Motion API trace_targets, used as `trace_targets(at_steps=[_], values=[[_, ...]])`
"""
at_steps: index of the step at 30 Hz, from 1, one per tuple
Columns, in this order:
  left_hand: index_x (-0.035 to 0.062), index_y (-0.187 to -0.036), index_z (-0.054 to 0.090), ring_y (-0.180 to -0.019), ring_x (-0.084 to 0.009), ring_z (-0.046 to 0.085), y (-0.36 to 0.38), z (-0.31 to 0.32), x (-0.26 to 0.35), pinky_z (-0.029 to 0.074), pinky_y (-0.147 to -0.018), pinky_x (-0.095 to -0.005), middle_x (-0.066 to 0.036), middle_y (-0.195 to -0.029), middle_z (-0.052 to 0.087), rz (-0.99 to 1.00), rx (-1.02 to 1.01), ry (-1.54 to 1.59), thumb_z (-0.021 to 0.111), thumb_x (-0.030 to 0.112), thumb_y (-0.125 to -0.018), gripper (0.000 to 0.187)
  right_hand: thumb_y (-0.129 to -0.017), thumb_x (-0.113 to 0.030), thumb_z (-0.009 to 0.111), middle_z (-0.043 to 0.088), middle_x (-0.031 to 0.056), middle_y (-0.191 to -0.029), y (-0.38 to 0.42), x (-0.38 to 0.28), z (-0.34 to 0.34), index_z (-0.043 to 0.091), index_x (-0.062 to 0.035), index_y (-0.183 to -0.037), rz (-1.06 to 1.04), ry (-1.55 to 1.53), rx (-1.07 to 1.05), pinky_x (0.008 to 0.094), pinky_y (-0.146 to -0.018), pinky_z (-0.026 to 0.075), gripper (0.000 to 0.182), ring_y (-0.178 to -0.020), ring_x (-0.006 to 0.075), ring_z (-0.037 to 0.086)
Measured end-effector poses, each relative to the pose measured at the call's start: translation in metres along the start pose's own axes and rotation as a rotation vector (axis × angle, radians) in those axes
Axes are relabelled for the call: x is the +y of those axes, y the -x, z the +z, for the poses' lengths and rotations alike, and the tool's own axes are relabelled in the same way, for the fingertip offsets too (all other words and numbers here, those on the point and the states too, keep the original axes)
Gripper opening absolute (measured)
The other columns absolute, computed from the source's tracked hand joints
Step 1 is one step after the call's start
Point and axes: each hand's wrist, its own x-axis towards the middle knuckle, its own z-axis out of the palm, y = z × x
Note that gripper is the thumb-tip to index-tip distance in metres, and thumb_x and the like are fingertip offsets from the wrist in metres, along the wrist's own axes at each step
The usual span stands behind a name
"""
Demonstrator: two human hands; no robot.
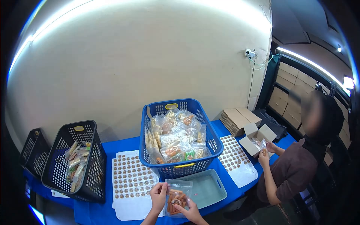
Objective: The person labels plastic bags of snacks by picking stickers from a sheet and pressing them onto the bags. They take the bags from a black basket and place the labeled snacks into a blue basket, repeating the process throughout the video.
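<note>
A clear zip pouch of orange-brown snack sticks is held upright above the table's front edge. It bears a round label on its lower front. My left hand pinches the pouch's upper left edge. Lower down, my right hand grips the right side, its thumb lying over the label. Just behind the pouch is a shallow grey-green tray. To the left lies a sheet of round stickers, with some white backing bare at its lower end.
A blue basket heaped with snack pouches stands behind the tray. Black baskets are at the left. On the right are another sticker sheet, flat cardboard, an open carton and a co-worker holding a small pouch.
</note>
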Motion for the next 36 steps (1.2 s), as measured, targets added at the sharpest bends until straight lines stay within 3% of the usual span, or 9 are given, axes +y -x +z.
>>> trace_targets(at_steps=[5, 8, 12, 14, 17, 24, 29, 33, 36], values=[[-0.0005, -0.072, 0.055, -0.062, -0.0065, 0.049, -0.005, -0.009, 0.005, 0.04, -0.057, -0.02, -0.003, -0.069, 0.054, 0.072, 0.075, -0.007, 0.049, 0.013, -0.086, 0.02, -0.076, -0.02, 0.064, 0.056, 0.0053, -0.092, -0.006, 0.012, -0.001, 0.049, 0.0007, -0.105, -0.001, -0.032, -0.058, 0.0263, -0.075, 0.042, 0.039, -0.083, 0.0114, 0.052], [-0.0005, -0.071, 0.055, -0.063, -0.0063, 0.048, -0.013, -0.026, 0.015, 0.04, -0.057, -0.0196, -0.002, -0.07, 0.054, 0.067, -0.059, -0.127, 0.049, 0.012, -0.086, 0.02, -0.072, -0.021, 0.067, 0.056, 0.0052, -0.089, -0.013, 0.011, -0.012, 0.048, -0.0005, -0.107, -0.12, 0.137, -0.046, 0.0247, -0.075, 0.041, 0.045, -0.081, 0.011, 0.052], [-0.0001, -0.076, 0.056, -0.066, -0.0196, 0.056, -0.001, -0.022, 0.02, 0.043, -0.06, -0.0267, -0.009, -0.072, 0.055, 0.295, -0.369, -0.665, 0.054, 0.005, -0.078, 0.006, -0.071, -0.022, 0.067, 0.057, 0.0056, -0.083, -0.024, -0.019, -0.03, 0.057, -0.0018, -0.094, -0.173, 0.34, -0.085, 0.0264, -0.064, 0.042, 0.033, -0.071, 0.0149, 0.053], [0.0008, -0.078, 0.057, -0.07, -0.0271, 0.055, 0.01, -0.009, 0.017, 0.044, -0.063, -0.0305, -0.011, -0.075, 0.055, 0.24, -0.544, -0.605, 0.054, 0.006, -0.076, 0.006, -0.074, -0.017, 0.062, 0.055, 0.0091, -0.073, -0.027, -0.011, -0.025, 0.058, -0.0003, -0.086, -0.21, 0.355, -0.096, 0.0267, -0.057, 0.041, 0.021, -0.06, 0.0169, 0.051], [0.0001, -0.077, 0.056, -0.069, -0.0276, 0.055, 0.016, -0.002, 0.003, 0.044, -0.062, -0.0306, -0.011, -0.074, 0.055, 0.198, -0.407, -0.612, 0.054, 0.009, -0.078, 0.009, -0.076, -0.013, 0.058, 0.05, 0.0112, -0.06, -0.029, -0.001, -0.015, 0.056, 0.0016, -0.077, -0.254, 0.362, -0.022, 0.027, -0.048, 0.037, 0.015, -0.048, 0.0159, 0.045], [0.0, -0.072, 0.054, -0.06, -0.023, 0.053, 0.011, -0.001, 0.01, 0.04, -0.055, -0.0291, -0.011, -0.067, 0.052, 0.317, -0.134, -0.575, 0.053, 0.009, -0.08, 0.012, -0.077, -0.011, 0.057, 0.046, 0.0098, -0.058, -0.032, -0.017, 0.004, 0.051, 0.001, -0.07, -0.267, 0.345, 0.001, 0.0288, -0.047, 0.036, 0.015, -0.048, 0.0165, 0.044], [-0.0002, -0.068, 0.05, -0.058, -0.0217, 0.049, -0.004, -0.017, 0.026, 0.038, -0.053, -0.0296, -0.01, -0.063, 0.049, 0.469, 0.147, -0.617, 0.053, 0.009, -0.08, 0.015, -0.076, -0.011, 0.058, 0.047, 0.0083, -0.059, -0.031, -0.027, 0.013, 0.05, 0.0005, -0.07, -0.3, 0.373, -0.134, 0.0274, -0.048, 0.038, 0.015, -0.049, 0.0154, 0.045], [0.0015, -0.069, 0.048, -0.052, -0.0156, 0.044, -0.01, -0.026, 0.026, 0.035, -0.049, -0.0265, -0.006, -0.059, 0.045, 0.606, 0.248, -0.672, 0.048, 0.015, -0.086, 0.022, -0.076, -0.014, 0.057, 0.05, 0.0095, -0.063, -0.031, -0.035, 0.013, 0.049, -0.0013, -0.07, -0.227, 0.347, -0.216, 0.0308, -0.051, 0.041, 0.017, -0.054, 0.0235, 0.051], [0.0042, -0.07, 0.047, -0.049, -0.008, 0.038, -0.027, -0.049, 0.043, 0.032, -0.045, -0.0228, 0.0, -0.058, 0.04, 0.328, 0.558, -0.215, 0.04, 0.022, -0.091, 0.028, -0.076, -0.014, 0.057, 0.052, 0.0091, -0.064, -0.019, -0.012, 0.005, 0.051, -0.001, -0.072, -0.185, 0.311, -0.31, 0.0286, -0.052, 0.041, 0.015, -0.054, 0.0199, 0.051]])
